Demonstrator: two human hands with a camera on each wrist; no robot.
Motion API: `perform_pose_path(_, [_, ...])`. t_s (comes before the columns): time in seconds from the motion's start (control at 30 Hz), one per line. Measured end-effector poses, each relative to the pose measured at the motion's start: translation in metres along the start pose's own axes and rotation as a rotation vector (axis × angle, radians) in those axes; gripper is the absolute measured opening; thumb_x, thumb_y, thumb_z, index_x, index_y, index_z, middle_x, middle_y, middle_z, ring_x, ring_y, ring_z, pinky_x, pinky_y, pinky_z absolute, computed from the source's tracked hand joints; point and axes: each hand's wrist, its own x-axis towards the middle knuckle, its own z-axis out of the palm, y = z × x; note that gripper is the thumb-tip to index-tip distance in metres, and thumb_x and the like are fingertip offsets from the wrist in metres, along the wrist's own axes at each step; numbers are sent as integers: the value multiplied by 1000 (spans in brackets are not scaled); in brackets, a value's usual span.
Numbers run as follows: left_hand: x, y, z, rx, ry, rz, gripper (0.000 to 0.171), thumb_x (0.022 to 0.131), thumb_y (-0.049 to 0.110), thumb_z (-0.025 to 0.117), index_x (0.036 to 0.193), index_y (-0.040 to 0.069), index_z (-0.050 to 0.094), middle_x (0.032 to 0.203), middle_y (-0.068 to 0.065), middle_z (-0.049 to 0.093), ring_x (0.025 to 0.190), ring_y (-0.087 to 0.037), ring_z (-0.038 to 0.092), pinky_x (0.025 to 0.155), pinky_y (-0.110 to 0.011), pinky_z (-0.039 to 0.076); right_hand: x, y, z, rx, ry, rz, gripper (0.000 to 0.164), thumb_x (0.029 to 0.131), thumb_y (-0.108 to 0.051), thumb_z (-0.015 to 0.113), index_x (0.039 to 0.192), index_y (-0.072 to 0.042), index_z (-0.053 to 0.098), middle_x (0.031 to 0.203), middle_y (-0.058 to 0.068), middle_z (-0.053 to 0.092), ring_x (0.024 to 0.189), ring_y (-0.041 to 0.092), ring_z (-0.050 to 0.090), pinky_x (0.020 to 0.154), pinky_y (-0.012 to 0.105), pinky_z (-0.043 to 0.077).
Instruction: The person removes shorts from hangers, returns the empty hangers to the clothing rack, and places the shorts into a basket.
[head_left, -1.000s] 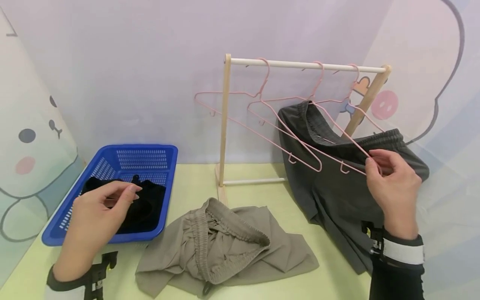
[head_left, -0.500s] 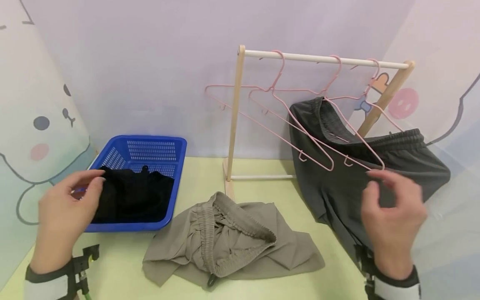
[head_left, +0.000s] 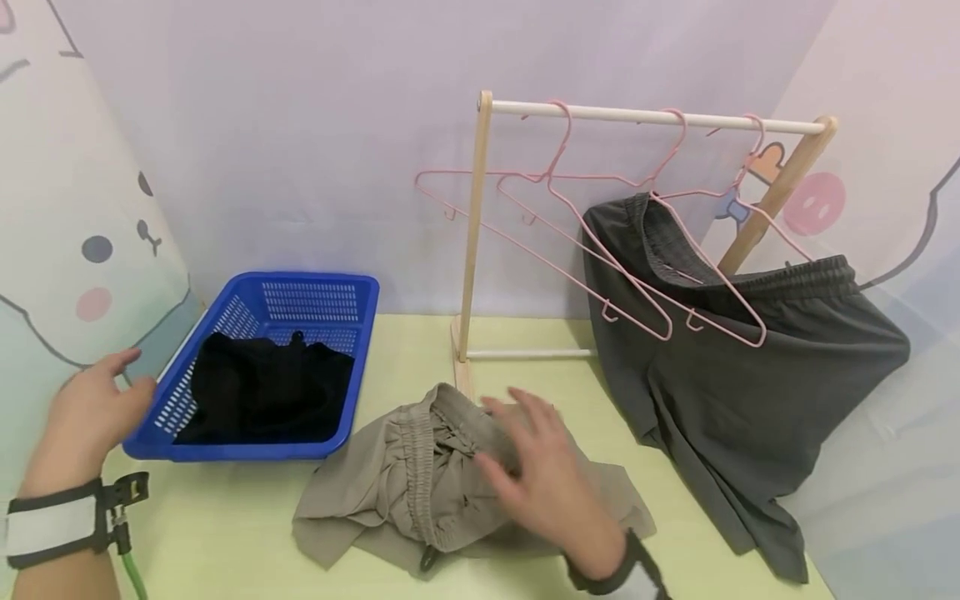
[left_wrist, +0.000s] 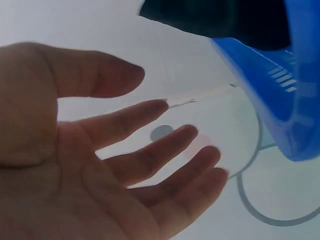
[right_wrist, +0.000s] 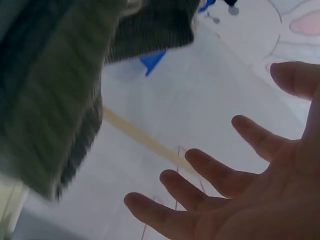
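Observation:
Taupe elastic-waist shorts (head_left: 375,492) lie crumpled at the middle front of the table. My right hand (head_left: 543,479) hovers over their right half with fingers spread, hiding part of the waistband. In the right wrist view that hand's fingers (right_wrist: 210,175) are apart and hold nothing; a blurred piece of the garment (right_wrist: 55,100) looms beside them. At the far left, my left hand (head_left: 97,408) is beside the blue basket (head_left: 225,452), thumb and fingers parted. The left wrist view shows its palm (left_wrist: 105,185) bare. Black clothing (head_left: 262,392) sits bunched inside the basket.
Behind the shorts stands a small rack with wooden posts and a white rail (head_left: 607,112). Several pink hangers (head_left: 592,237) hang from it. Dark grey shorts (head_left: 735,400) hang at its right end, reaching low over the table (head_left: 225,533). A printed curtain (head_left: 315,142) encloses the back and sides.
My right hand has let go of a pink hanger and come down leftward over the taupe shorts. My left hand has drawn left, away from over the basket. The head view has shifted slightly.

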Motion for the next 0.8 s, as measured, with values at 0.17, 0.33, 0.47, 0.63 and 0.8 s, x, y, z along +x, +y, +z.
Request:
perform_pose_path(0.17, [13, -13, 7, 25, -176, 20, 64, 102, 15, 39, 149, -24, 21, 140, -54, 31, 83, -48, 54, 80, -63, 47, -2, -22, 40, -82, -227, -53, 83, 91, -65, 68, 162, -44, 31, 169, 15, 23, 149, 56, 25, 98, 87, 30])
perform_pose_path(0.33, [18, -21, 11, 43, -227, 41, 61, 101, 13, 42, 145, -27, 27, 139, -53, 35, 115, -64, 45, 95, -77, 38, -2, -25, 62, -139, -377, 4, 101, 79, -82, 66, 163, -50, 19, 173, 16, 7, 149, 61, 14, 88, 95, 23])
perform_pose_path(0.47, [17, -26, 15, 37, -206, 22, 61, 97, 7, 44, 145, -26, 28, 135, -53, 38, 106, -58, 50, 93, -76, 39, 2, -19, 72, -161, -482, 77, 114, 72, -86, 69, 164, -48, 14, 172, 21, 7, 144, 67, 20, 84, 95, 24])
perform_pose_path(0.63, [16, -30, 17, 24, -185, 2, 65, 90, 1, 46, 148, -22, 28, 132, -52, 42, 95, -51, 54, 86, -70, 44, 6, -10, 79, -164, -653, 185, 120, 70, -88, 70, 165, -47, 9, 171, 25, 9, 142, 68, 25, 81, 94, 28])
perform_pose_path(0.8, [17, -32, 19, 28, -166, 9, 65, 89, 2, 46, 148, -19, 32, 127, -49, 47, 88, -45, 54, 76, -59, 45, 12, -6, 81, -209, -716, 193, 112, 70, -88, 69, 163, -49, 21, 169, 26, 19, 141, 68, 26, 77, 89, 37])
